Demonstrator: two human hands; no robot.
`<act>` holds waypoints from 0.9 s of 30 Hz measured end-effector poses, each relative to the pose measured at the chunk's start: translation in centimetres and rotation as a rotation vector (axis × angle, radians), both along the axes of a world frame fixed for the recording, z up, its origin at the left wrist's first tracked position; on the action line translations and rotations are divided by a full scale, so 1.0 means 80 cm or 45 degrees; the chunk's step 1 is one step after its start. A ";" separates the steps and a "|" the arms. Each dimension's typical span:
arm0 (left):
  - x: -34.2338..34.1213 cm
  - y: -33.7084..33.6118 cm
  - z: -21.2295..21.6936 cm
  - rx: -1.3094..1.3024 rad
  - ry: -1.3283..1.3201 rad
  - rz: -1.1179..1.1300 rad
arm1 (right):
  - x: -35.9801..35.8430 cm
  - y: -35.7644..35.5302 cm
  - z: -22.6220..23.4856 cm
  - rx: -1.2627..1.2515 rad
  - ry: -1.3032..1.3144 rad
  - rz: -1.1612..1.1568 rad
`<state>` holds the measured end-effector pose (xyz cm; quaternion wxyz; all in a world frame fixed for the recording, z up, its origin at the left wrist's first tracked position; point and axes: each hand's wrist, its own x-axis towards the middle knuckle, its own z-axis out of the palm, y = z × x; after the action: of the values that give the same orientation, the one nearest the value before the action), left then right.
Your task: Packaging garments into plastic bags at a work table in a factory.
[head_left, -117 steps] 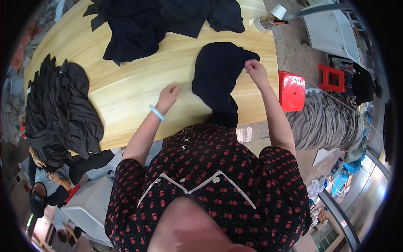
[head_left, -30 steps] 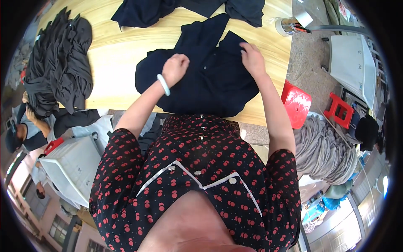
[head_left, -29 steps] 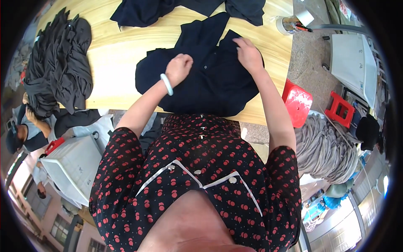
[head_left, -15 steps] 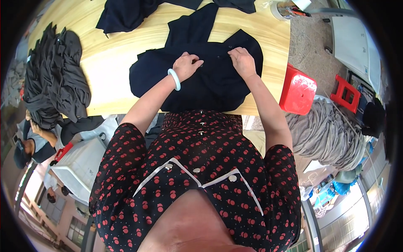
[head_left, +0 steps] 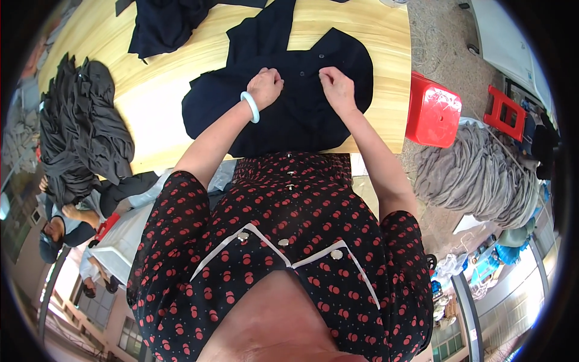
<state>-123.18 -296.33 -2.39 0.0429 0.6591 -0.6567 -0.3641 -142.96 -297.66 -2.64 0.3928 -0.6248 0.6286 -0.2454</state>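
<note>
A dark navy garment (head_left: 289, 120) with buttons lies bunched on the wooden table (head_left: 151, 127) in front of me. One sleeve-like strip (head_left: 265, 30) of it stretches toward the far side. My left hand (head_left: 265, 87), with a pale bangle (head_left: 250, 107) on the wrist, is closed at the garment's middle, pinching the cloth. To its right, my right hand (head_left: 338, 90) has thumb and fingers pressed together on the cloth. Between and beyond the two hands show a button (head_left: 302, 73) and another button (head_left: 321, 56). The fingertips are partly hidden, so exactly what they pinch is hard to see.
A heap of dark garments (head_left: 84, 120) hangs over the table's left edge, and more navy cloth (head_left: 166, 27) lies at the far side. Right of the table are a red stool (head_left: 434, 114) and a bundle of grey cloth (head_left: 479, 175). Other people (head_left: 57, 229) are at lower left.
My left hand's thumb has folded in and the fingers have closed. My right hand has shifted slightly left over the garment. The view has tilted a little, and the garment keeps its shape.
</note>
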 end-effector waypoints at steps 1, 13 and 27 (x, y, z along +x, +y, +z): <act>-0.003 -0.001 0.002 -0.036 0.030 0.054 | 0.007 0.002 -0.002 0.319 -0.097 -0.101; 0.015 -0.062 0.045 -0.142 0.937 0.383 | 0.051 -0.081 0.078 0.821 -1.038 -0.069; 0.123 -0.140 0.254 0.014 1.292 0.229 | 0.161 -0.178 0.269 0.513 -0.965 0.539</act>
<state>-113.30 -307.50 17.91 0.3839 0.4535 -0.4918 -0.6364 -130.05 -311.92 18.84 0.7489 -0.5171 0.3352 -0.2439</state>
